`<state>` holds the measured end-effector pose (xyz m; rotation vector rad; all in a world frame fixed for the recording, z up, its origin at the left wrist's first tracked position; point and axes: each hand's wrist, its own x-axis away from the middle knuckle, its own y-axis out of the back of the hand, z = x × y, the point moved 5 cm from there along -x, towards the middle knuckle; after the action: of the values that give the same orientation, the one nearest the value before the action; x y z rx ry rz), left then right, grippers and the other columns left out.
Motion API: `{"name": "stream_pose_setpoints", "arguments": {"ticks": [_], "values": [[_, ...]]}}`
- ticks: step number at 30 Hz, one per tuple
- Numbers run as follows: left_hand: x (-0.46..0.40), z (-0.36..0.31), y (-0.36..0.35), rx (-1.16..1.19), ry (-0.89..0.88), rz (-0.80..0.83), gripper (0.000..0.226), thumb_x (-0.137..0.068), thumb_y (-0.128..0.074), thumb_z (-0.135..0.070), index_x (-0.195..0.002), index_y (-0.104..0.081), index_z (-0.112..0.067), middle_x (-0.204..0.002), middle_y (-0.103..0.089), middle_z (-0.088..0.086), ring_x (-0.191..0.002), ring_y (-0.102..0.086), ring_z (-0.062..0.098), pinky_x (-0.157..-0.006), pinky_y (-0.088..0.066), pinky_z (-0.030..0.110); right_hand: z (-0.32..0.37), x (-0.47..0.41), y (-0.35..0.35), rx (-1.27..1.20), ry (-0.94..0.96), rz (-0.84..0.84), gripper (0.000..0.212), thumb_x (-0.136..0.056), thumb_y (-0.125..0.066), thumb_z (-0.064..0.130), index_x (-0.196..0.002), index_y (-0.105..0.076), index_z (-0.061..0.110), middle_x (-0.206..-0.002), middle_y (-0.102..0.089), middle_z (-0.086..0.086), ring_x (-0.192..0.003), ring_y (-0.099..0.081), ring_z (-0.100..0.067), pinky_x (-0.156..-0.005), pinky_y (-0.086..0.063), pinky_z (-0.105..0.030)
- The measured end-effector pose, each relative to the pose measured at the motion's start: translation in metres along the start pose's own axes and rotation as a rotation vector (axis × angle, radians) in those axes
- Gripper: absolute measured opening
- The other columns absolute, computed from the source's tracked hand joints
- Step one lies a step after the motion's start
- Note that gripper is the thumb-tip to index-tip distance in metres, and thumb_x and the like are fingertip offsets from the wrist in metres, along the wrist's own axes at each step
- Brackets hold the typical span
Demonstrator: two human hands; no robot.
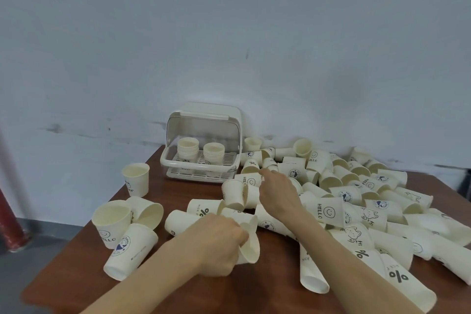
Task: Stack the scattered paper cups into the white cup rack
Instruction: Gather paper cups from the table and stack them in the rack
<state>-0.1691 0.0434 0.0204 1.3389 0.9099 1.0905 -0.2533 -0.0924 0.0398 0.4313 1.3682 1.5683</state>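
Note:
The white cup rack stands at the table's back with its clear lid raised; two short stacks of cups sit inside it. Several cream paper cups lie scattered in a heap over the right half of the table. My left hand grips a squashed cup by its rim, near the front middle. My right hand reaches into the heap's left edge, its fingers curled on a cup lying there; the fingertips are hidden.
Three cups cluster at the front left and one upright cup stands behind them. The brown table ends close on the left. A grey wall rises right behind the rack. A red pole stands at the far left.

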Motion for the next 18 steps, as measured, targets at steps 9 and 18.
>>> {"name": "stream_pose_setpoints", "arguments": {"ticks": [9, 18], "values": [[-0.015, 0.018, 0.021, 0.159, 0.067, -0.283, 0.023, -0.097, -0.035, -0.035, -0.105, -0.053, -0.023, -0.099, -0.061, -0.008, -0.092, -0.057, 0.021, -0.077, -0.046, 0.039, -0.024, -0.002, 0.006, 0.049, -0.069, 0.022, 0.034, -0.092, -0.041, 0.008, -0.125, -0.052, 0.011, -0.111, -0.059, -0.007, -0.103, -0.055, -0.03, -0.079, -0.045, -0.039], [-0.031, 0.012, 0.028, 0.291, 0.087, -0.503, 0.021, -0.096, -0.035, -0.04, -0.097, -0.052, -0.028, -0.081, -0.057, -0.012, -0.077, -0.054, 0.016, -0.071, -0.046, 0.037, -0.049, 0.002, 0.02, 0.022, -0.116, 0.0, 0.04, -0.087, -0.038, 0.004, -0.125, -0.051, 0.01, -0.114, -0.06, -0.008, -0.105, -0.055, -0.03, -0.084, -0.049, -0.044]]}}
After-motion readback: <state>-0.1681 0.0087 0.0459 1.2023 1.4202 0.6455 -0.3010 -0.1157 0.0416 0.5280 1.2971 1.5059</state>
